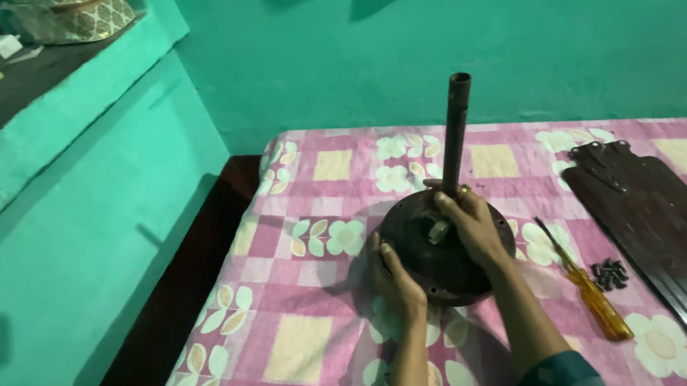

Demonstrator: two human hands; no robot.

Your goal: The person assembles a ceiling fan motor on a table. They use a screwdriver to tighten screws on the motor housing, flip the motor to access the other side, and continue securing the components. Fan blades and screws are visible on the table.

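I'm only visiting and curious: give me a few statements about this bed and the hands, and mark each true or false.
1. The left hand grips the rim of the round dark fan motor. True.
2. The rod lies flat. False: it stands upright.
3. The screwdriver has an orange handle. True.
4. The fan blades lie left of the motor. False: right.
5. The right hand holds the screwdriver. False: it rests on the motor.

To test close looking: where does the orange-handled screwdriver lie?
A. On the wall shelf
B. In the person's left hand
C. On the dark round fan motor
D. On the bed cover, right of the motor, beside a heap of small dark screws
D: the screwdriver lies flat on the bed cover, right of the fan motor, next to the screws; neither hand holds it.
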